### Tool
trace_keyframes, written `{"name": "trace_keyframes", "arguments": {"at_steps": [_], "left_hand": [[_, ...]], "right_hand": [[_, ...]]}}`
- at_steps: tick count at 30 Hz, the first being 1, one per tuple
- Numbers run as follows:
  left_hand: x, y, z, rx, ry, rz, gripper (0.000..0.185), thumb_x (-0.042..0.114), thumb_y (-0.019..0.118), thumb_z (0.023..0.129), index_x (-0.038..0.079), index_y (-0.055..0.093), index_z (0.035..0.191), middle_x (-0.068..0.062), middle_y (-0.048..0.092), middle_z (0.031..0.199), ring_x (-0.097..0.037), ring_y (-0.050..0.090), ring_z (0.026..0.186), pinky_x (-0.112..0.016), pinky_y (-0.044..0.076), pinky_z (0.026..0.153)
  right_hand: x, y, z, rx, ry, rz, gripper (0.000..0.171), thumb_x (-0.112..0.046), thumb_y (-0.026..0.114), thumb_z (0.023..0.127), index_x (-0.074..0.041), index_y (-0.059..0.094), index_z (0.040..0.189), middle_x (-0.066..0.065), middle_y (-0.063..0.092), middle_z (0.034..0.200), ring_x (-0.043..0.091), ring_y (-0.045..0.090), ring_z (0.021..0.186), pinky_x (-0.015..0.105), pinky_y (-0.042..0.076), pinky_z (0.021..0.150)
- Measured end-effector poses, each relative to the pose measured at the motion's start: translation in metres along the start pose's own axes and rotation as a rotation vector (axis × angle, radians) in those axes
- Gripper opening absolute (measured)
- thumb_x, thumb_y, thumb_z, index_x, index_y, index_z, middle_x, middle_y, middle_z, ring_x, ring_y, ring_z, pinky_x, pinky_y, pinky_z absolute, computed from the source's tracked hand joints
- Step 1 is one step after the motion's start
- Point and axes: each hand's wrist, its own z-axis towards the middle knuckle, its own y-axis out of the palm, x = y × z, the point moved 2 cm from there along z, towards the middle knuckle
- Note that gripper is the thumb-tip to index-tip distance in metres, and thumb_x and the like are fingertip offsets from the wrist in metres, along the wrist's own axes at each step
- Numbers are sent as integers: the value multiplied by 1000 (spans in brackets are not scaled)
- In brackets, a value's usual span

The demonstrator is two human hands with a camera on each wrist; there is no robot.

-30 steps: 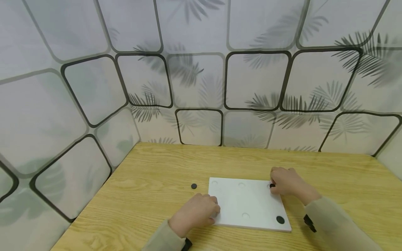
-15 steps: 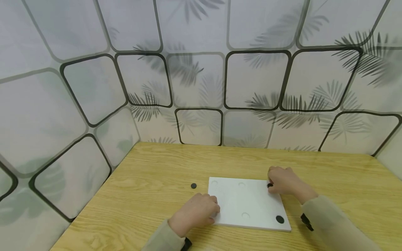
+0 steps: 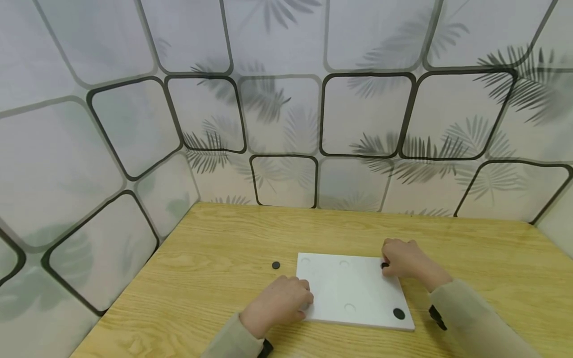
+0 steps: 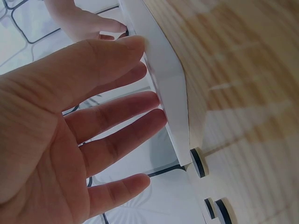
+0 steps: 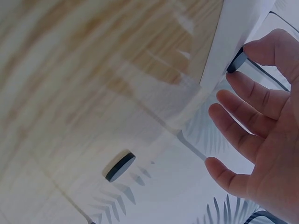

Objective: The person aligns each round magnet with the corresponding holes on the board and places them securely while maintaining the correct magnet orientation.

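Pinching a small black disc (image 3: 384, 265) at the white board's (image 3: 353, 291) far right corner, the right hand (image 3: 405, 258) is nearest; the left hand (image 3: 279, 304) rests open-fingered against the board's near left edge; the right wrist view shows the disc (image 5: 237, 60) between thumb and forefinger, its seat hidden.
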Motion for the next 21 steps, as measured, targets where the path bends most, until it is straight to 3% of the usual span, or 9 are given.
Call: {"name": "trace_keyframes", "arguments": {"at_steps": [21], "left_hand": [[0, 0, 1, -10, 0, -19, 13, 26, 73, 71, 27, 68, 83, 11, 49, 70, -6, 42, 59, -23, 32, 51]], "right_hand": [[3, 2, 0, -1, 9, 32, 16, -17, 67, 70, -12, 52, 70, -2, 45, 75, 15, 39, 62, 46, 34, 61]]}}
